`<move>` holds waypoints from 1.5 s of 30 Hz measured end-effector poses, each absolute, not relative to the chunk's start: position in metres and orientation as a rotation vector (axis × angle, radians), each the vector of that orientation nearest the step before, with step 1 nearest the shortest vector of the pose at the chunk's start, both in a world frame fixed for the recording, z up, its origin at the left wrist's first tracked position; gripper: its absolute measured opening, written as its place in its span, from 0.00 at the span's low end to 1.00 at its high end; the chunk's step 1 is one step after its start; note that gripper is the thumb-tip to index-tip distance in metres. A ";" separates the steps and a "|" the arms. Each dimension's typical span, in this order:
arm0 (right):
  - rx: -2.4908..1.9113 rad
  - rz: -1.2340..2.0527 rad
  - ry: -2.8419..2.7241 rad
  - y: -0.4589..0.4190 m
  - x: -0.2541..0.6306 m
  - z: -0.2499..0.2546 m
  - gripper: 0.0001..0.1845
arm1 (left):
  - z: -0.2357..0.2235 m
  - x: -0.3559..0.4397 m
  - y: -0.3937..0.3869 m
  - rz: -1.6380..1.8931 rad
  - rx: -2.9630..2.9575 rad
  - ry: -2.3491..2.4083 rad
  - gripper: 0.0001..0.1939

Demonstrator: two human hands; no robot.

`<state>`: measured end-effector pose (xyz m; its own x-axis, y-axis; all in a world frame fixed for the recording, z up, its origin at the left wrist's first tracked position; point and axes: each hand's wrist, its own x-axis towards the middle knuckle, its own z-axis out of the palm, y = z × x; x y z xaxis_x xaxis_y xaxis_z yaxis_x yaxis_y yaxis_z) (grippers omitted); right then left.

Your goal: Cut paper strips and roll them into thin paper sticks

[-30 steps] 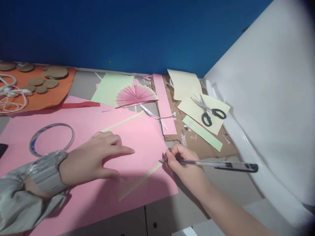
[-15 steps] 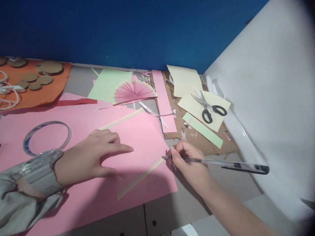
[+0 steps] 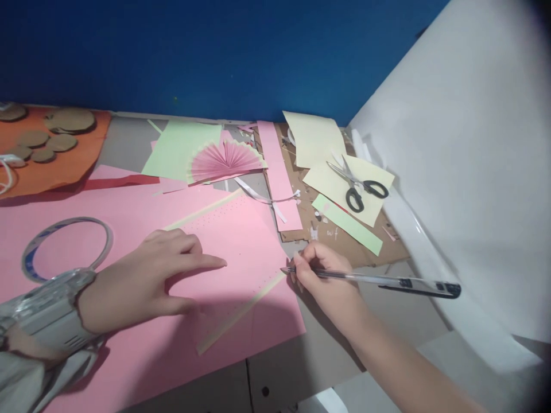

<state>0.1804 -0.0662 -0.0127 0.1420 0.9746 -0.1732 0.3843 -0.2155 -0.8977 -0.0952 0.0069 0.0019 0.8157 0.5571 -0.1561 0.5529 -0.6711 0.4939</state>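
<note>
My left hand lies on a large pink paper sheet with its fingers spread, holding nothing. A clear-barrelled pen with a black end is pinched in my right hand at the sheet's right edge. The pen's tip points left, close to the upper end of a pale yellow strip on the sheet. Rows of small dots run beside this strip and beside a second pale strip farther back. A tape roll lies flat on the sheet, left of my left hand.
Behind the sheet sits a pleated pink paper fan over green paper. Scissors rest on cream paper at the right, above a cardboard piece. Cardboard discs lie on orange paper. A blue wall stands behind.
The view has shifted slightly, so most things appear farther left. The pen tip has moved a little up off the strip's end. My left hand stays spread on the sheet.
</note>
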 end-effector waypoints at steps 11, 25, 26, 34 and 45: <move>-1.759 0.938 -1.386 -0.067 0.191 -0.017 0.15 | 0.000 -0.098 0.006 -0.023 2.448 0.831 0.25; -1.814 0.841 -1.379 -0.067 0.189 -0.017 0.15 | 0.001 -0.097 0.006 -0.019 2.426 0.848 0.25; -1.813 0.834 -1.393 -0.066 0.189 -0.017 0.15 | 0.001 -0.097 0.006 -0.017 2.425 0.857 0.25; -1.328 0.655 -0.978 -0.065 0.186 0.014 0.11 | 0.003 -0.095 0.007 -0.003 2.417 0.820 0.26; -1.338 1.503 -1.764 -0.070 0.083 -0.007 0.12 | 0.001 -0.100 0.007 0.190 2.366 0.772 0.31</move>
<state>0.0826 -0.0697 -0.0072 -0.4199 0.8763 -0.2360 0.3721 -0.0709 -0.9255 -0.1004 0.0072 0.0013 0.8174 0.5733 -0.0562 0.4816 -0.6266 0.6127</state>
